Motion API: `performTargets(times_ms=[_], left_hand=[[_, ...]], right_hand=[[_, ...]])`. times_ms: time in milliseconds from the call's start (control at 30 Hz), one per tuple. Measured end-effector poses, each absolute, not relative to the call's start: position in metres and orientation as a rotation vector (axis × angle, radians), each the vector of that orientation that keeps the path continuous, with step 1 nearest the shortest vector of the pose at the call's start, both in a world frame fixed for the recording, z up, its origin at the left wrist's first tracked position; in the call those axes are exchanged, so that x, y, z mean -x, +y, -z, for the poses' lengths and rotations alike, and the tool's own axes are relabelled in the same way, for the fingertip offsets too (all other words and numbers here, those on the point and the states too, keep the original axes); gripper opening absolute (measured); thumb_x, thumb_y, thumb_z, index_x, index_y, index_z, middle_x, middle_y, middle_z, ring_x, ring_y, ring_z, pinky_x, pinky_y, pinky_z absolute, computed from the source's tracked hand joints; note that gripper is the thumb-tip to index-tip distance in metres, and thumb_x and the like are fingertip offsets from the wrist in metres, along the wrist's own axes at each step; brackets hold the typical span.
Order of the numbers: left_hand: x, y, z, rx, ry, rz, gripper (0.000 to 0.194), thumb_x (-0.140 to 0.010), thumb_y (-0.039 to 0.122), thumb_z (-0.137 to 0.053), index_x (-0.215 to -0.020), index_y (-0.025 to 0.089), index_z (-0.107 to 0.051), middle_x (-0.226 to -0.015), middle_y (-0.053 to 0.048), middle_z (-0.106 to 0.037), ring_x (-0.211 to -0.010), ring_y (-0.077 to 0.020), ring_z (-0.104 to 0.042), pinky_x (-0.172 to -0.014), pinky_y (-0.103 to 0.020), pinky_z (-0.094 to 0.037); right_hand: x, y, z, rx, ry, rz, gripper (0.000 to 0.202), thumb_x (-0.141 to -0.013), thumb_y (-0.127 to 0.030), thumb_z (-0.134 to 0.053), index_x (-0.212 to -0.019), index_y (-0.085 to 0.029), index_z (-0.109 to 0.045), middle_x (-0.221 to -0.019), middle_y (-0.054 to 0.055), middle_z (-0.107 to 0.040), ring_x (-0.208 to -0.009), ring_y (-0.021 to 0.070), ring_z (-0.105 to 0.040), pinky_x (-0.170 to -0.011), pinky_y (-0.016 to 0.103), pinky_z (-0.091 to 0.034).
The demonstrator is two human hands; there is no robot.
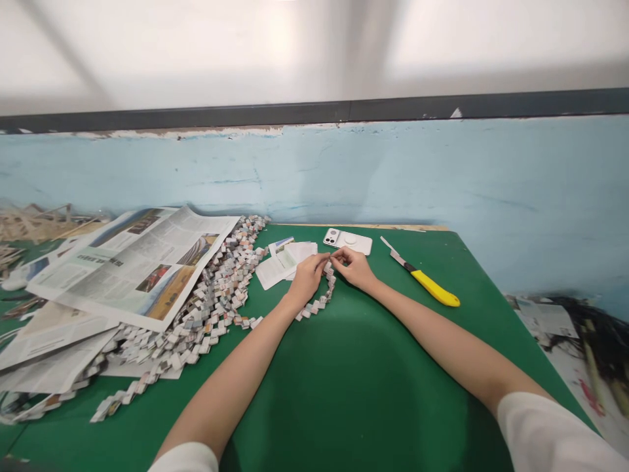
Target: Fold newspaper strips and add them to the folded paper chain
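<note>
My left hand is closed in a pinch at the upper end of a folded-paper chain, a zigzag of small newspaper links. Fingertip to fingertip with it, my right hand pinches at the same end; the exact bit of paper between the fingers is too small to make out. From there the chain curves down and passes behind my left wrist toward a large heap of similar chain. Cut paper pieces lie flat just left of my left hand. A white phone rests face down behind my right hand.
A yellow-handled knife lies on the green table to the right. Newspaper sheets cover part of the heap at left. A pale blue wall stands behind the table. Dark clutter sits beyond the right edge.
</note>
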State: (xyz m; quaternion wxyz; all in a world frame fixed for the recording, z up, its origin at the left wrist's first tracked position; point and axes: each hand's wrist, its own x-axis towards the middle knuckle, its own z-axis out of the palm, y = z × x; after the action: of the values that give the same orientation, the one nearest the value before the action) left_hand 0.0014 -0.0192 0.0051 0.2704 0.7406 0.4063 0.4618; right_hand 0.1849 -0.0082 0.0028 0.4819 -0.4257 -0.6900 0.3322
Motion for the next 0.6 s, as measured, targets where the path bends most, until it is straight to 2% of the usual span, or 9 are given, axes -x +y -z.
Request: performTargets(times_ms=[267, 600], left_hand=[[-0.0029, -0.0179, -0.0062, -1.751, 1.150, -1.291, 0.033, -0.094, 0.046, -0.064, -0.119, 0.024, -0.073, -0.076, -0.002, -0.070, -0.059, -0.0162, -0.060, -0.069, -0.029, -0.050], [-0.0037, -0.0190, -0.0082, -1.682, 1.159, -1.303, 0.031, -0.092, 0.048, -0.067, -0.109, 0.023, -0.075, -0.071, 0.000, -0.069, -0.054, -0.0150, -0.060, -0.065, -0.028, -0.050]], right_hand=[[-0.1827, -0.0077, -0.0049, 1.026, -1.678, -0.796, 0.024, -0.091, -0.046, -0.065, -0.090, -0.022, -0.067, -0.077, 0.003, -0.070, -0.069, 0.0197, -0.064, -0.067, 0.034, -0.054], [-0.1857, -0.0045, -0.0082, 0.991, -1.602, -0.934, 0.031, -0.087, -0.051, -0.069, -0.087, -0.021, -0.064, -0.074, 0.001, -0.064, -0.068, 0.0178, -0.060, -0.066, 0.031, -0.052]])
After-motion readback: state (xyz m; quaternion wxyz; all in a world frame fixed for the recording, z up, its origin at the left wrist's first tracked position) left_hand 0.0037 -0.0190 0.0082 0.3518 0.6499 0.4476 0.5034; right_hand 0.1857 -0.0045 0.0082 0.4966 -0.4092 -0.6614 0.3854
